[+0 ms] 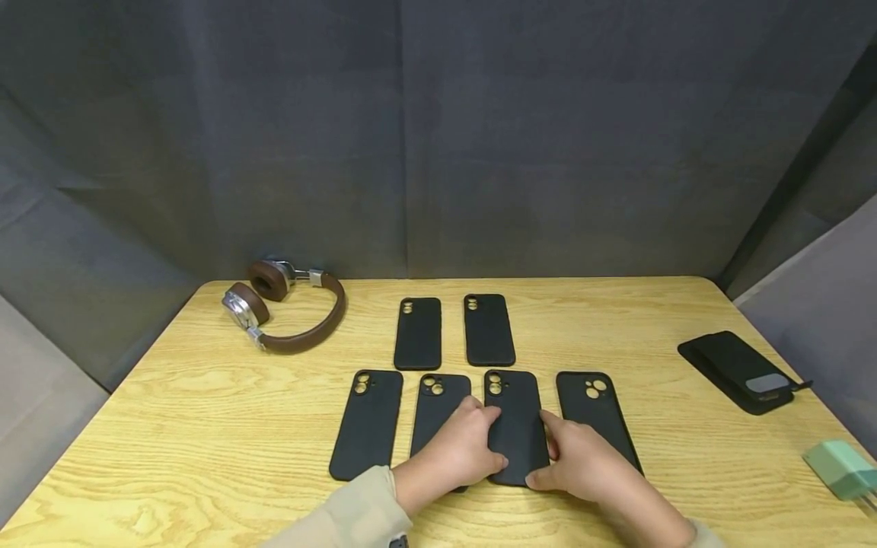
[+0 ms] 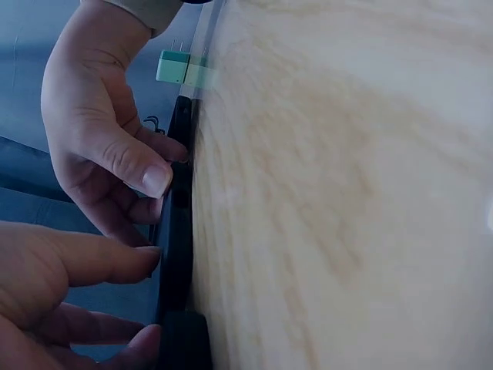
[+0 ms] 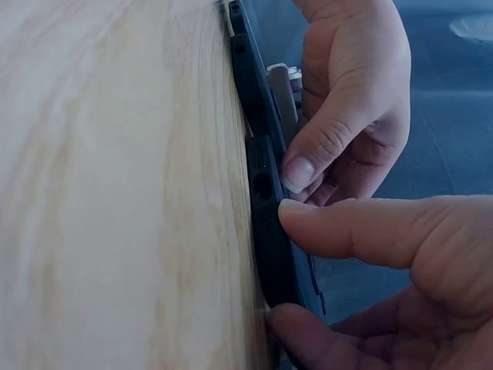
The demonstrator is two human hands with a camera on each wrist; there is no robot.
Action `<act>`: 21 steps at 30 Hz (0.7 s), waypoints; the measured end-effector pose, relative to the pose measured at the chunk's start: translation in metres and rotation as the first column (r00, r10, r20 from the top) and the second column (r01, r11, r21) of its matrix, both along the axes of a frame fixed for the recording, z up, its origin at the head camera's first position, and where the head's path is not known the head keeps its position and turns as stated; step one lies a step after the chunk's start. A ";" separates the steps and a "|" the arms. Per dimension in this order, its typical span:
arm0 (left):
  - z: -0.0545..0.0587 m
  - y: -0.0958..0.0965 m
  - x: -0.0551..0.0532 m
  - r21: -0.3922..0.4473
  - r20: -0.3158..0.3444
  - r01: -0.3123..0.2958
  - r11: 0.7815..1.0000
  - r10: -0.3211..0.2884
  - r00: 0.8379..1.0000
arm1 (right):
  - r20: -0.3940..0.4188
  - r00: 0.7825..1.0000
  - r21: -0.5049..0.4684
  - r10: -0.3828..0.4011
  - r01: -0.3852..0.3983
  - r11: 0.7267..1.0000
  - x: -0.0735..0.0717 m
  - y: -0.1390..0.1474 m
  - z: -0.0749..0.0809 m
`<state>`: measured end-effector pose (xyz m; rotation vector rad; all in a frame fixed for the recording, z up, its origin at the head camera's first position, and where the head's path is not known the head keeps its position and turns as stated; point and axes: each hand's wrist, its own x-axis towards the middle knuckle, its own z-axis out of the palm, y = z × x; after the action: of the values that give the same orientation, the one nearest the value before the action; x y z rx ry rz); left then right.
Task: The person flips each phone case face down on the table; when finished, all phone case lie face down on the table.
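In the head view, a black phone case (image 1: 515, 426) lies flat in the front row on the table, camera cutouts at its far left corner. My left hand (image 1: 457, 447) holds its left edge, thumb near the lower left corner. From the other side, my right hand (image 1: 582, 460) grips the right edge, with the thumb at the lower right corner. My left forearm and hand overlap a second black case (image 1: 441, 403). Beside my right hand lies another black case (image 1: 594, 407), its raised rim facing up. Both wrist views show fingertips right at the case's thin edge (image 3: 269, 223).
One more case (image 1: 366, 425) lies at the front left, and two cases (image 1: 418, 333) lie behind. Brown headphones (image 1: 301, 335) rest at the back left of the wooden table (image 1: 205, 426). A black item with a grey oval (image 1: 740, 369) and a green plug (image 1: 841, 468) are at right.
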<state>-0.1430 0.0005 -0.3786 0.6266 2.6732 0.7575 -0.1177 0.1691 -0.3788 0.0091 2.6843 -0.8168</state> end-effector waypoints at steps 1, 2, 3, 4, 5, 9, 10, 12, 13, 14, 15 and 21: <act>0.000 0.000 0.000 -0.003 -0.003 0.003 1.000 -0.003 1.000 | 0.001 1.000 0.000 0.002 -0.002 1.000 0.000 0.000 0.000; 0.000 0.000 0.000 -0.005 -0.007 0.007 1.000 -0.007 1.000 | 0.000 1.000 -0.004 0.003 -0.003 1.000 0.000 0.000 0.000; 0.000 0.000 0.000 -0.007 -0.011 0.010 1.000 -0.010 1.000 | -0.002 1.000 -0.009 0.003 -0.003 1.000 0.000 0.001 0.000; 0.000 0.000 0.000 -0.009 -0.011 0.012 1.000 -0.012 1.000 | -0.004 1.000 -0.013 0.004 -0.004 1.000 0.000 0.001 0.000; 0.000 0.000 0.000 -0.009 -0.012 0.013 1.000 -0.013 1.000 | -0.002 1.000 -0.015 0.003 -0.003 1.000 0.000 0.001 0.001; -0.001 0.000 0.000 -0.011 -0.014 0.013 1.000 -0.014 1.000 | 0.001 1.000 -0.014 0.002 -0.002 1.000 -0.001 0.002 0.000; -0.001 0.000 0.000 -0.010 -0.012 0.012 1.000 -0.012 1.000 | 0.001 1.000 -0.013 0.002 -0.002 1.000 -0.001 0.002 0.000; -0.001 -0.001 0.000 -0.007 -0.009 0.009 1.000 -0.009 1.000 | -0.001 1.000 -0.020 0.000 0.000 1.000 0.000 0.002 0.001; -0.001 -0.001 0.000 -0.005 -0.009 0.006 1.000 -0.006 1.000 | -0.002 1.000 -0.024 -0.002 0.002 1.000 0.000 0.002 0.001; -0.001 -0.001 0.000 -0.001 -0.012 0.004 1.000 -0.004 1.000 | -0.004 1.000 -0.030 -0.007 0.007 1.000 0.001 0.002 0.002; -0.001 -0.002 0.000 0.006 -0.012 -0.001 1.000 0.001 1.000 | -0.005 1.000 -0.035 -0.012 0.012 0.999 0.002 0.003 0.002; 0.000 -0.004 0.002 0.079 -0.030 -0.005 0.997 0.008 1.000 | -0.021 0.999 -0.069 -0.042 0.040 0.997 0.003 0.009 0.010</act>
<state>-0.1413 -0.0031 -0.3788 0.6543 2.6854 0.8656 -0.1144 0.1783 -0.3688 0.0392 2.6832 -0.9265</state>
